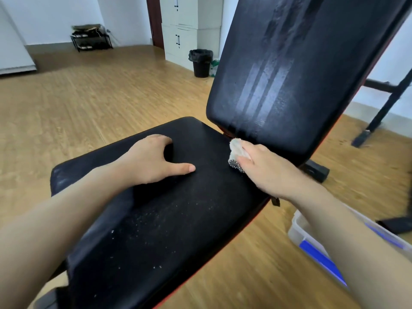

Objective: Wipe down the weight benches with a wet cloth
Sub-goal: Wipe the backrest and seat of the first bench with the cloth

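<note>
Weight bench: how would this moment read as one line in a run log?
right hand: grips cloth at backrest base | left hand: rests on seat pad | backrest: wet streaks | seat pad: white specks

Wood-plank floor (89, 103) throughout. Black bin (201, 63) with a bag liner stands against the pale cabinets (189, 25), something green just beside it (too blurred to tell what). Dark door frame (155, 21) left of the cabinets. Low black rack (92, 41) against the white wall (44, 16), clutter on top. Black metal frame (383, 103) far right. Clear plastic tub (312, 239) with blue parts, lower right.
</note>
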